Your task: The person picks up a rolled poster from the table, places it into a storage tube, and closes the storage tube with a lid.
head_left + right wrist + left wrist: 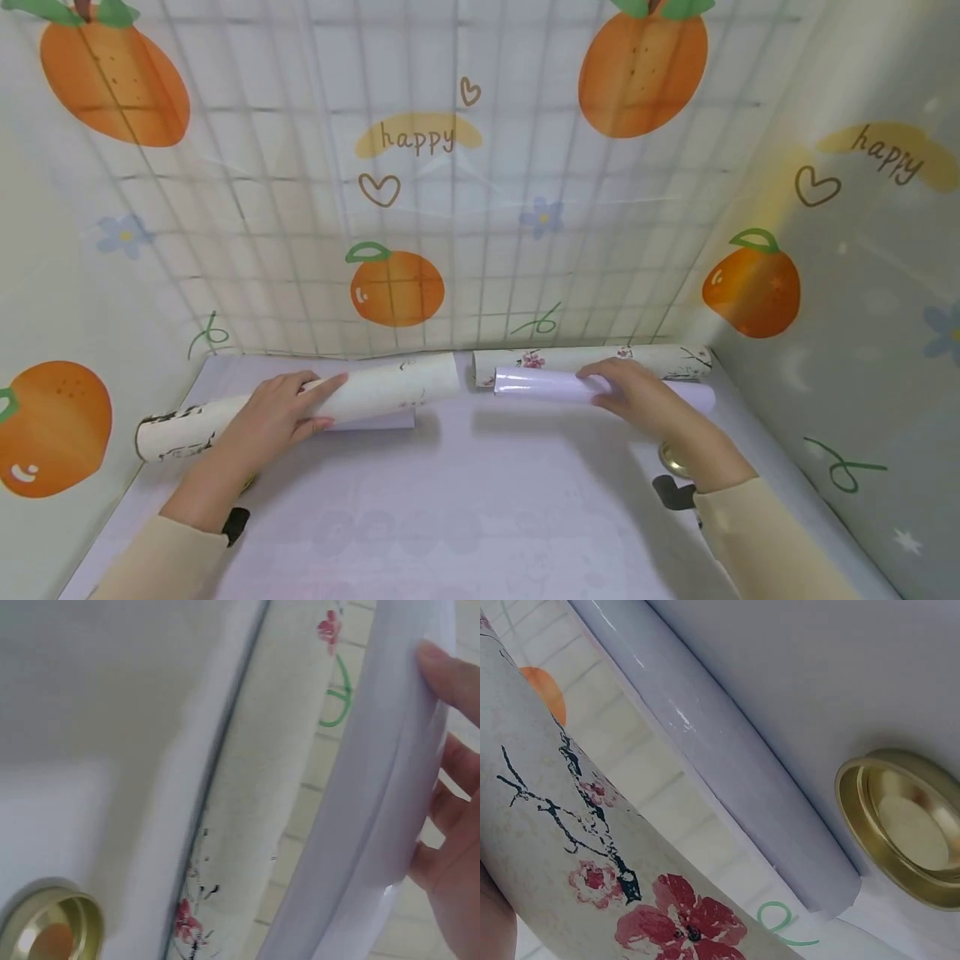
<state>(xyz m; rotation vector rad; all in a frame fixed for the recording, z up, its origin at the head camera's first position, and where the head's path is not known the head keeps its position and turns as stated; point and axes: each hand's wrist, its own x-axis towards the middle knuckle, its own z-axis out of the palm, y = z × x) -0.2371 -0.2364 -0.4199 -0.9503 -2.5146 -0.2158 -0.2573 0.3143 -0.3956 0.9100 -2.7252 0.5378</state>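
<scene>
In the head view my left hand [266,412] grips a floral paper roll [397,387], fingers over its top and thumb on the near side. Its red blossoms show close up in the left wrist view. Beneath and behind that roll a plain glossy white roll [727,750] lies on the table. On the right, my right hand [637,400] holds another glossy white roll [532,383] about its middle, raised over the surface. Thumb and fingers [457,682] wrap it in the right wrist view. A second floral roll [592,360] lies behind it along the back edge.
A round gold tin [911,825] sits near the left hand, and another gold tin [56,930] near the right. The pale table [465,517] is bounded by a back curtain [487,250] with printed oranges over a wire grid, and by side curtains.
</scene>
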